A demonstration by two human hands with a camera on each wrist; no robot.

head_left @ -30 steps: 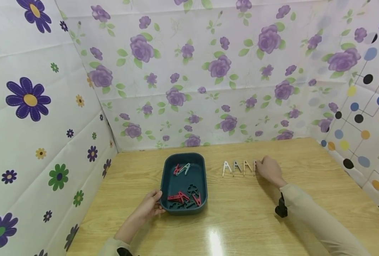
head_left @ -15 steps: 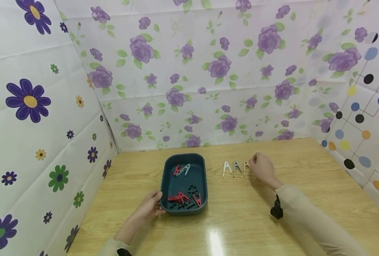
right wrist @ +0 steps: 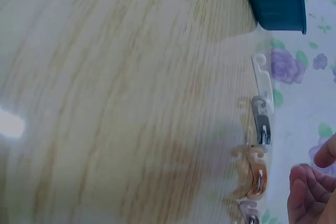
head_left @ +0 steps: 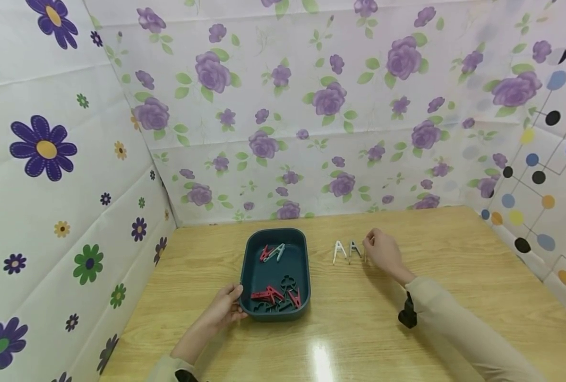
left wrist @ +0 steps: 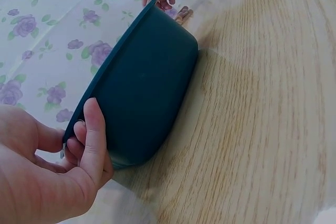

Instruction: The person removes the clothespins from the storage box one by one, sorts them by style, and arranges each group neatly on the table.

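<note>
My left hand (head_left: 223, 306) grips the near left corner of a dark teal plastic tray (left wrist: 136, 87), thumb over the rim and fingers against the outer wall. Right of the tray, several clothespins stand in a row: a white clothespin (right wrist: 262, 80), a grey clothespin (right wrist: 260, 116), a tan clothespin (right wrist: 258, 174) and a mauve clothespin (right wrist: 249, 211). My right hand (head_left: 383, 249) is at the row's right end, hiding most of the tan and mauve ones in the head view. In the right wrist view its loosely bent fingers hold nothing, beside the tan clothespin.
Inside the tray lie red clothespins (head_left: 266, 293), a pale blue-green clothespin (head_left: 278, 250) and dark green clips (head_left: 288, 281). The wooden table (head_left: 359, 318) meets flower-printed cloth walls (head_left: 311, 159) at the back and left, and a dotted one (head_left: 550, 159) at right.
My right hand has moved left along the row, from the mauve clothespin to the tan one, covering both in the head view. The left hand and tray stay put.
</note>
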